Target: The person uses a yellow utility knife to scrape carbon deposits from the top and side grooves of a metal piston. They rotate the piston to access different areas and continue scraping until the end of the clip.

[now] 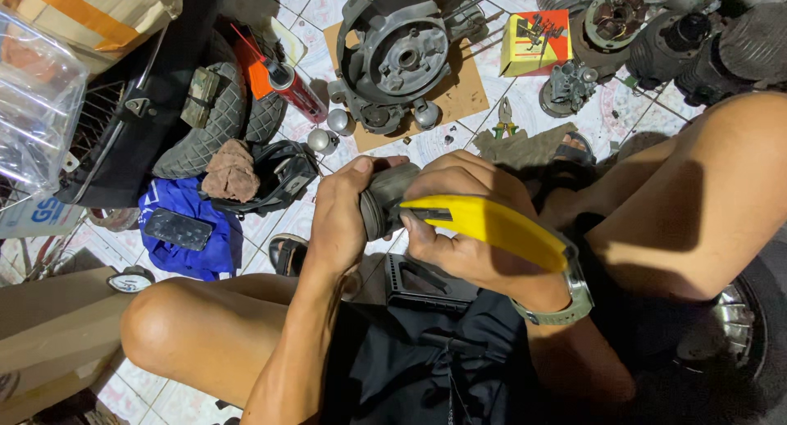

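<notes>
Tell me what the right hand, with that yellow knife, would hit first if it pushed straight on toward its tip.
The right hand aims the yellow knife leftward; its tip already meets the dark round part held by the left hand, apparently.

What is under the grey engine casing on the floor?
A brown cardboard sheet lies under the engine casing, on the tiled floor. Whatever is beneath the casing's middle is covered.

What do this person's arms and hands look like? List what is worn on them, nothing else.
Both arms are bare, with no sleeves showing and no gloves. The left hand and its wrist carry nothing. By the right hand, the wrist wears a wristwatch with a metal case and a pale grey-green strap. No rings are visible.
</notes>
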